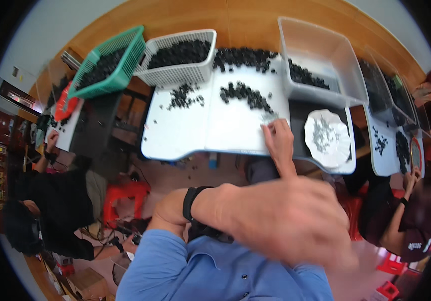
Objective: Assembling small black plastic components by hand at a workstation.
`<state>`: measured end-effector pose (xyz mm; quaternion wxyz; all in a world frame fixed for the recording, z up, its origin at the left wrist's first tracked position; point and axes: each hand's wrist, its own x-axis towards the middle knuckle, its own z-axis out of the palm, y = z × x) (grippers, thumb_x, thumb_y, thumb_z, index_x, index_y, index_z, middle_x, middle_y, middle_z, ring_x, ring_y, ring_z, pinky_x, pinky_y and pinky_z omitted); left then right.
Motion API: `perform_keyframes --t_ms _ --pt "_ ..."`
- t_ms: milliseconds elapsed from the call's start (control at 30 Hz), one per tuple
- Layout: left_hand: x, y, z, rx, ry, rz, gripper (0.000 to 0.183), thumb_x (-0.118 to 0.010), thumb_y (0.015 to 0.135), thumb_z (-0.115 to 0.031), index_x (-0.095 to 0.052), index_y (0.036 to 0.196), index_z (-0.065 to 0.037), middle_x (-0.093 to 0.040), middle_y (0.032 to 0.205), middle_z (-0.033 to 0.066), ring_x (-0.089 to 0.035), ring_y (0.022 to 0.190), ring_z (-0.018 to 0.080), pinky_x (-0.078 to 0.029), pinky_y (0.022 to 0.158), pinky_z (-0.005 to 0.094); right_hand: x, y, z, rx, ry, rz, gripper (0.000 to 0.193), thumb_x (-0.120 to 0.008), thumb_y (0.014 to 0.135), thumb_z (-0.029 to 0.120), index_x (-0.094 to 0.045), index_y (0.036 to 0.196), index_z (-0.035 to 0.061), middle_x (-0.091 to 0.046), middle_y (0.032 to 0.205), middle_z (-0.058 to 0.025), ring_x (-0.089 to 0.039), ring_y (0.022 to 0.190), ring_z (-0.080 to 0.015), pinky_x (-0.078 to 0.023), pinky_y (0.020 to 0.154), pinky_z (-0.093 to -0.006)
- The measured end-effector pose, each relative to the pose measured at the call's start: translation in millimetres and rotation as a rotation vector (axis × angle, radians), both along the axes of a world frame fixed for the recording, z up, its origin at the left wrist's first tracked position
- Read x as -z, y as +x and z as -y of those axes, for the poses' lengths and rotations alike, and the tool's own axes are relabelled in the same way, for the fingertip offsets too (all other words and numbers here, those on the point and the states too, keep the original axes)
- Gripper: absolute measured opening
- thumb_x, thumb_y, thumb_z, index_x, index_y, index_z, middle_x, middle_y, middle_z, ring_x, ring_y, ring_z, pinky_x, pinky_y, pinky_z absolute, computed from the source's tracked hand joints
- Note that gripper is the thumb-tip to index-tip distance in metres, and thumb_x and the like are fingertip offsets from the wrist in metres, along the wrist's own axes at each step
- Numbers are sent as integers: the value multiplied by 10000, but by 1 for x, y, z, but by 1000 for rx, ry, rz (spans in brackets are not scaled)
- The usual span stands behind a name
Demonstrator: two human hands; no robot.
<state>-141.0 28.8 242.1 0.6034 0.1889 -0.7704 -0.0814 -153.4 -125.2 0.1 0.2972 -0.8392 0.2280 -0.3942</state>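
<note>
My left hand (296,220), with a black band on its wrist, is raised close to the camera and reaches across to the right. Its fingers curl downward, smeared by motion, and what they hold, if anything, is hidden. Behind it, my right hand (279,142) rests at the front right of the white tabletop (180,133). Its thumb and fingertips come together beside a few small grey pieces (269,118). A scattered row of small black parts (245,95) lies just beyond that hand. To its right is a white scalloped plate (345,145) of thin grey pieces (324,133).
Along the back stand a green basket (125,62) and a white basket (175,75) of black parts, and a clear plastic bin (326,55). More black parts (245,57) are heaped between them. Co-workers (55,210) sit at tables left and right. A red stool (125,198) stands below.
</note>
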Motion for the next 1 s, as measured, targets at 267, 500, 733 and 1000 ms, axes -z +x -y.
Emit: perform_keyframes --t_ms 267,500,733,1000 --pt "-23 -96 -33 -326 -227 -691 85 -710 795 -70 -776 801 -16 -699 838 63 -635 716 171 -502 623 305 21 1 7 115 -26 66 139 -698 842 -2 -646 968 30 -648 941 -157 -662 872 -392 -529 766 -467" --pt "-11 1 -62 -652 349 161 183 -769 753 -82 -780 935 -84 -769 964 82 -717 851 225 -545 708 328 10 -9 4 90 -63 43 169 -792 792 99 -662 892 58 -633 908 -116 -650 859 -356 -530 762 -450" --pt "150 145 66 -898 635 317 330 -753 880 -73 -738 1209 -92 -688 930 95 -640 808 248 -522 744 351 2 -7 1 61 -143 -60 216 -836 761 161 -679 877 68 -630 897 -95 -649 904 -314 -522 805 -443" --pt "194 151 117 -931 876 555 289 -748 862 -171 -757 1138 -87 -671 973 136 -662 988 332 -533 875 444 8 -5 3 93 -128 -92 209 -832 763 155 -671 860 64 -621 890 -94 -650 892 -305 -516 807 -442"
